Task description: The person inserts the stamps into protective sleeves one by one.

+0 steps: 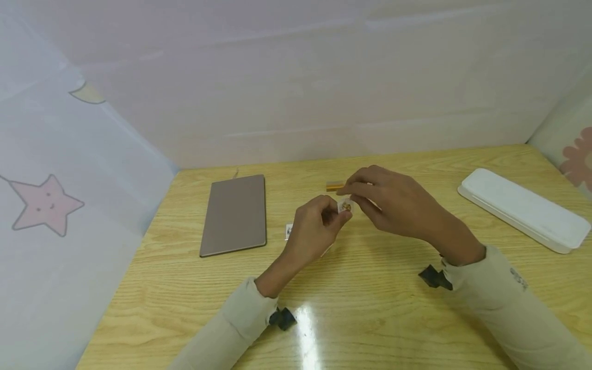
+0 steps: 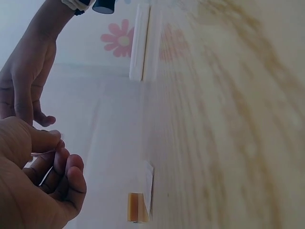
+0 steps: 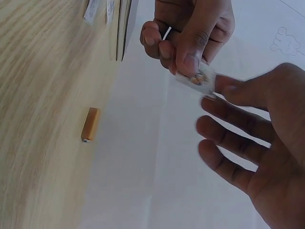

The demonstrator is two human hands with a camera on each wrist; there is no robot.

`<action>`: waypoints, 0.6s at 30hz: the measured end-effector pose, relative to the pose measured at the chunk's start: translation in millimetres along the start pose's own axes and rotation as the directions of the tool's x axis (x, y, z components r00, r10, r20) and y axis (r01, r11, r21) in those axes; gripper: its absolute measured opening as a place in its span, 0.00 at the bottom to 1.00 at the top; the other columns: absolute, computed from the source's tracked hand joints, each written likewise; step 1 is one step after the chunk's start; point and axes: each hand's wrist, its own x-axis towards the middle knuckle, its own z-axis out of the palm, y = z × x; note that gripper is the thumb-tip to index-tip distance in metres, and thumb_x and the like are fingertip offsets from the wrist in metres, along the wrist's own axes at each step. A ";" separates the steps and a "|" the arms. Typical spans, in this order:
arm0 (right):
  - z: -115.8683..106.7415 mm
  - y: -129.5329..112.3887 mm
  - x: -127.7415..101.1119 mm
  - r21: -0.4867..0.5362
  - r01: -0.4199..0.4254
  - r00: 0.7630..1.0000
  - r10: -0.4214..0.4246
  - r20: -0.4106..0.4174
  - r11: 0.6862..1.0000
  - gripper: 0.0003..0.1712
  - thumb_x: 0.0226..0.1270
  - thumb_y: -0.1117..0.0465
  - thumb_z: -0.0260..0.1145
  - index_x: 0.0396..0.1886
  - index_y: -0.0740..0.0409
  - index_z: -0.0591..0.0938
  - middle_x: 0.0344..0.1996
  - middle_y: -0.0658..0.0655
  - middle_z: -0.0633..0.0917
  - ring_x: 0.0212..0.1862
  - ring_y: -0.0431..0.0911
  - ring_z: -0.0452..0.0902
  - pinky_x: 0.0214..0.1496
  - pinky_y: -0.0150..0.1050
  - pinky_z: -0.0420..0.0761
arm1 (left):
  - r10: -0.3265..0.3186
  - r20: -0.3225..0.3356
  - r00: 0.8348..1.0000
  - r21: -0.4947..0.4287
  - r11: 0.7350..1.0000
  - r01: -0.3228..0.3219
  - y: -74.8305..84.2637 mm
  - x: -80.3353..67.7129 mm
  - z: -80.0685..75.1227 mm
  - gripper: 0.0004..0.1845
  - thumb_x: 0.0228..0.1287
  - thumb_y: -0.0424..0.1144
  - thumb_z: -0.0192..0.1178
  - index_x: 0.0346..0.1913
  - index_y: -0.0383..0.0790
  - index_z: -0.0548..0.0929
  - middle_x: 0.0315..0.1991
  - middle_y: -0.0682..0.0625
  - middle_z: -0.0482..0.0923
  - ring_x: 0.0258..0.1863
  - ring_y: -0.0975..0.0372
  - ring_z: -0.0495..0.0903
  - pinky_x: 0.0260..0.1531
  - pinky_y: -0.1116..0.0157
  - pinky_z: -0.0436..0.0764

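My left hand [image 1: 313,226] pinches a small printed sticker [image 1: 345,206] between thumb and fingers, above the table. In the right wrist view the sticker [image 3: 196,79] is a whitish, partly see-through square with a little coloured picture. At its free corner are the thumb and index finger of my right hand [image 1: 393,200], which appear to pinch it; the other fingers are spread in the right wrist view. Beneath the left hand lie small white printed pieces [image 1: 289,232], partly hidden by it. Just beyond the hands is a small orange block [image 1: 335,186] with a greyish band.
A grey-brown notebook [image 1: 236,216] lies on the wooden table [image 1: 370,308] left of the hands. To the right sits a long white case [image 1: 522,208]. Pale printed cloth [image 1: 296,92] hangs along the table's back and sides.
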 end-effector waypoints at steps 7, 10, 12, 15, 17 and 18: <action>3.1 -1.8 -0.5 0.044 -0.041 0.998 0.039 0.039 0.998 0.12 0.61 0.63 0.63 0.45 0.51 0.82 0.41 0.45 0.80 0.37 0.37 0.74 0.35 0.32 0.74 | -0.037 0.024 0.999 -0.029 0.999 0.038 -0.3 -1.1 -0.2 0.11 0.63 0.48 0.59 0.27 0.48 0.74 0.21 0.55 0.72 0.14 0.66 0.68 0.15 0.68 0.71; 4.2 0.4 -2.0 0.103 -0.135 0.989 0.127 0.079 0.985 0.11 0.62 0.63 0.63 0.44 0.50 0.81 0.37 0.44 0.79 0.32 0.36 0.72 0.31 0.32 0.73 | -0.057 0.068 0.996 -0.031 0.998 0.059 0.2 -0.7 0.2 0.11 0.63 0.51 0.57 0.31 0.49 0.75 0.24 0.55 0.73 0.17 0.65 0.70 0.17 0.68 0.72; 5.2 5.0 -3.8 0.148 -0.238 0.966 0.217 0.141 0.960 0.10 0.63 0.62 0.62 0.44 0.48 0.80 0.35 0.43 0.79 0.30 0.35 0.71 0.31 0.32 0.73 | -0.073 0.087 0.994 -0.032 0.997 0.076 0.2 -0.1 0.2 0.11 0.64 0.53 0.56 0.35 0.50 0.75 0.27 0.55 0.75 0.21 0.65 0.72 0.20 0.68 0.74; 11.6 20.9 -11.4 0.199 -0.414 0.896 0.359 0.263 0.888 0.07 0.66 0.59 0.60 0.42 0.44 0.79 0.32 0.41 0.80 0.30 0.36 0.72 0.32 0.35 0.74 | -0.081 0.074 0.994 -0.035 0.996 0.084 0.0 0.1 -1.0 0.10 0.67 0.50 0.53 0.41 0.49 0.76 0.32 0.56 0.76 0.26 0.64 0.75 0.24 0.67 0.76; 20.5 34.2 -19.5 0.212 -0.497 0.843 0.411 0.348 0.841 0.05 0.66 0.57 0.60 0.40 0.43 0.80 0.32 0.42 0.81 0.31 0.37 0.74 0.33 0.36 0.75 | -0.088 0.058 0.994 -0.048 0.995 0.091 -0.5 -0.8 -2.2 0.10 0.69 0.48 0.51 0.44 0.47 0.76 0.33 0.56 0.77 0.28 0.64 0.76 0.25 0.67 0.77; 26.1 40.4 -23.9 0.214 -0.525 0.820 0.423 0.386 0.824 0.04 0.67 0.57 0.60 0.39 0.44 0.80 0.32 0.43 0.81 0.32 0.38 0.75 0.34 0.37 0.75 | -0.091 0.050 0.995 -0.051 0.994 0.094 -0.5 -1.6 -2.9 0.10 0.69 0.47 0.50 0.44 0.46 0.76 0.34 0.57 0.77 0.28 0.64 0.77 0.25 0.67 0.77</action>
